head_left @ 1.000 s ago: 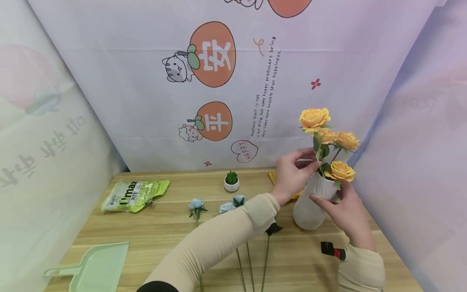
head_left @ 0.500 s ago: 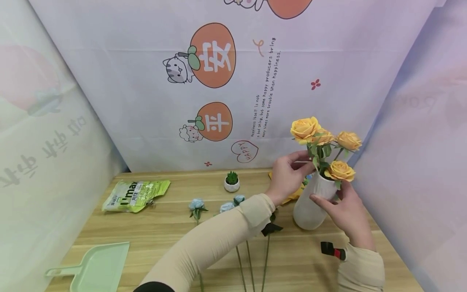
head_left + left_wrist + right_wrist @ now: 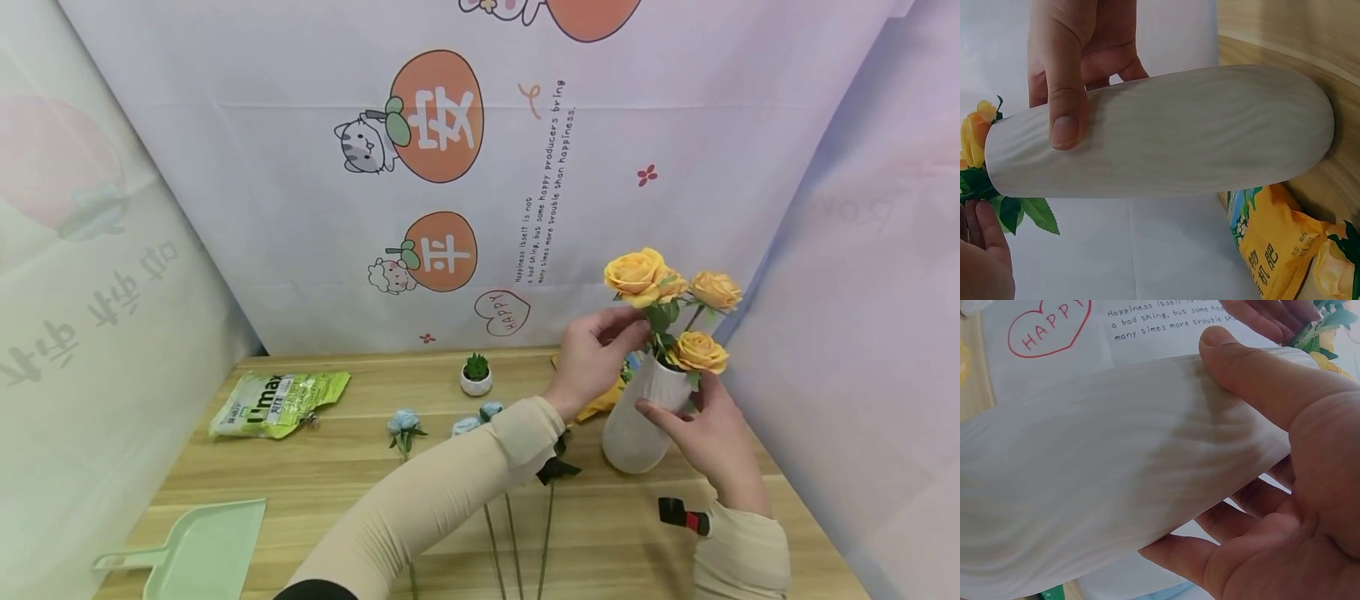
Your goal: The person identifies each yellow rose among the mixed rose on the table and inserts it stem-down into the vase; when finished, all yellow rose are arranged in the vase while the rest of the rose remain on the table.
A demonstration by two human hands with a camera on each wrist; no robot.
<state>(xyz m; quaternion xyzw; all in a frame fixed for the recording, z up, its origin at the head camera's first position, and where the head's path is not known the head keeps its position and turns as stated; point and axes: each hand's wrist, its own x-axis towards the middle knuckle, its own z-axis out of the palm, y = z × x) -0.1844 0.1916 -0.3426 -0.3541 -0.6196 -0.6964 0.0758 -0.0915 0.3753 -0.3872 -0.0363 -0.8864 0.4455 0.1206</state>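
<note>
A white ribbed vase (image 3: 637,425) stands on the wooden table (image 3: 360,475) at the right and holds several orange roses (image 3: 701,352). My right hand (image 3: 678,412) grips the vase near its neck, thumb on the front (image 3: 1063,122) and fingers behind (image 3: 1254,487). My left hand (image 3: 626,329) reaches across and pinches the stem of the tallest orange rose (image 3: 636,275) just above the vase mouth. Green leaves (image 3: 1022,212) hang at the rim. The stems inside the vase are hidden.
Blue roses (image 3: 405,421) with long stems lie on the table under my left arm. A small potted succulent (image 3: 476,375), a green bag (image 3: 277,400), a green dustpan (image 3: 198,550), a yellow packet (image 3: 1272,244) and a black-and-red object (image 3: 682,514) also sit there. Printed cloth walls surround it.
My left hand has lowered the tallest orange rose, so its head now sits closer to the other blooms. The right hand and the vase have stayed put.
</note>
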